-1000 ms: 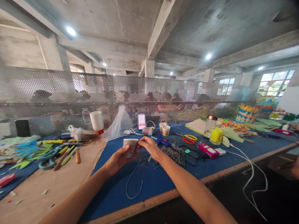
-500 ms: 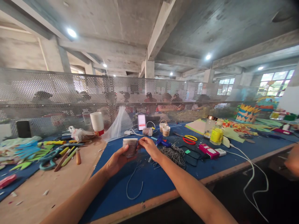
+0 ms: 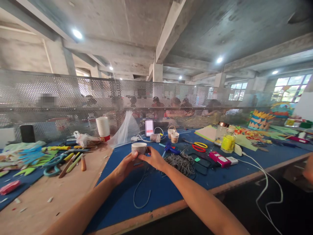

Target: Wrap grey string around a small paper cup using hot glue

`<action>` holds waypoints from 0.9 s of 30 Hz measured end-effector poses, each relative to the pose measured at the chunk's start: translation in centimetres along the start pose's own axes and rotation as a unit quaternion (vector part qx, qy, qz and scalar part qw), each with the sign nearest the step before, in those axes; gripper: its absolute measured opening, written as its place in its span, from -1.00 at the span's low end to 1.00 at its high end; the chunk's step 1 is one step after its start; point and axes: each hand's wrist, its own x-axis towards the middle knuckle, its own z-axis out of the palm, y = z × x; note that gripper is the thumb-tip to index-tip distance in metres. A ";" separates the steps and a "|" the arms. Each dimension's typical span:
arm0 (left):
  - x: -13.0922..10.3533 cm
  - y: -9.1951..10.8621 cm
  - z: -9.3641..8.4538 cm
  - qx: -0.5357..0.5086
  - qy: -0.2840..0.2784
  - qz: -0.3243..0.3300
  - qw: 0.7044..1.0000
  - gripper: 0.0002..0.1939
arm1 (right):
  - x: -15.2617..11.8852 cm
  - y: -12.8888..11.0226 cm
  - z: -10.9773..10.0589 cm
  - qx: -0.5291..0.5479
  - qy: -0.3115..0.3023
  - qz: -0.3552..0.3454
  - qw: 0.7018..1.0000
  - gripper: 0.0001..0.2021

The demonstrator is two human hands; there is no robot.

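Note:
A small paper cup (image 3: 139, 147) with a white rim, its side wrapped in greyish cord, is held up over the blue table mat. My left hand (image 3: 126, 167) is closed around its lower left side. The fingers of my right hand (image 3: 154, 158) grip its right side, thumb in front. Below them a loose grey cord (image 3: 135, 195) curves across the mat; whether it joins the cup is hidden. Right of my right hand lie a heap of grey cord (image 3: 180, 164) and a blue glue gun (image 3: 172, 149).
Behind the cup stand a phone (image 3: 149, 127), a cord-wrapped roll (image 3: 155, 138) and small cups (image 3: 174, 137). Scissors (image 3: 199, 147), a yellow jar (image 3: 228, 143) and a magenta box (image 3: 219, 159) lie right. Carving tools (image 3: 83, 163) and stacked cups (image 3: 103, 128) are left. Another person's hand (image 3: 308, 171) shows far right.
The cup has tipped so its rim and opening show more. My right hand, earlier pinching beside the cup, now holds its right side.

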 end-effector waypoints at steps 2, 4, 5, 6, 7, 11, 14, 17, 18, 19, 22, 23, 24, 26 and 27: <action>0.0 0.1 0.2 0.029 0.023 0.016 0.999 -0.46 | 0.0 -0.1 0.0 -0.001 0.016 -0.006 1.000 -0.48; 0.0 0.2 0.5 0.052 0.049 0.041 0.997 -0.44 | 0.0 -0.1 0.1 -0.007 0.033 -0.010 0.999 -0.47; 0.0 0.2 0.6 0.061 0.062 0.053 0.995 -0.44 | 0.1 0.0 0.1 -0.013 0.041 -0.012 0.999 -0.46; 0.0 0.3 0.8 0.069 0.073 0.062 0.993 -0.45 | 0.1 0.2 0.2 -0.021 0.050 -0.015 0.998 -0.45; 0.0 0.3 0.9 0.077 0.083 0.069 0.991 -0.46 | 0.2 0.4 0.2 -0.032 0.058 -0.019 0.998 -0.45; -0.2 0.4 1.3 0.102 0.107 0.071 0.987 -0.46 | 0.2 0.9 0.5 -0.086 0.081 -0.035 0.992 -0.47; -0.3 0.4 1.4 0.106 0.104 0.068 0.987 -0.43 | 0.0 0.7 0.6 -0.124 0.083 -0.033 0.988 -0.48; -0.3 0.4 1.2 0.106 0.108 0.070 0.986 -0.39 | -0.3 0.2 0.6 -0.144 0.081 -0.037 0.986 -0.49; -0.3 0.4 1.2 0.108 0.113 0.069 0.985 -0.39 | -0.4 0.2 0.6 -0.145 0.081 -0.040 0.985 -0.50; -0.3 0.4 1.1 0.110 0.118 0.066 0.985 -0.39 | -0.4 0.1 0.7 -0.143 0.079 -0.045 0.986 -0.51; -0.1 0.3 0.8 0.109 0.129 0.055 0.984 -0.38 | -0.3 0.4 0.7 -0.130 0.073 -0.057 0.987 -0.56; -0.1 0.3 0.8 0.105 0.129 0.054 0.985 -0.37 | -0.3 0.5 0.8 -0.127 0.072 -0.059 0.987 -0.57; -0.1 0.3 0.7 0.101 0.126 0.053 0.985 -0.37 | -0.2 0.6 0.8 -0.127 0.071 -0.060 0.988 -0.58; 0.0 0.2 0.7 0.093 0.114 0.054 0.988 -0.37 | -0.2 0.9 0.8 -0.129 0.073 -0.060 0.987 -0.57; 0.1 0.2 0.7 0.091 0.109 0.054 0.988 -0.37 | -0.2 0.9 0.8 -0.132 0.075 -0.061 0.987 -0.56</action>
